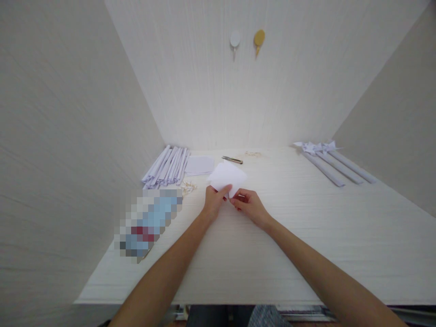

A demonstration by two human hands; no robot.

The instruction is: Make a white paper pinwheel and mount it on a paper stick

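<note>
A white square of paper (229,175) is held up over the middle of the table, turned so that one corner points toward me. My left hand (214,199) grips its lower left side, thumb on top. At the near corner, the fingers of my right hand (248,204) are pinched together on the paper. Whether the right fingertips also hold something small is too fine to tell. Just beyond the paper lies a pair of thread snips (232,160). A stack of white paper sheets (199,165) rests to the left of the held square.
Many rolled white paper tubes (166,167) are piled at the back left, with small pale pieces (188,187) beside them. A blurred blue package (153,222) lies nearer. Several paper pinwheel-like sticks (327,165) lie at the right. Two hooks (259,38) are on the back wall.
</note>
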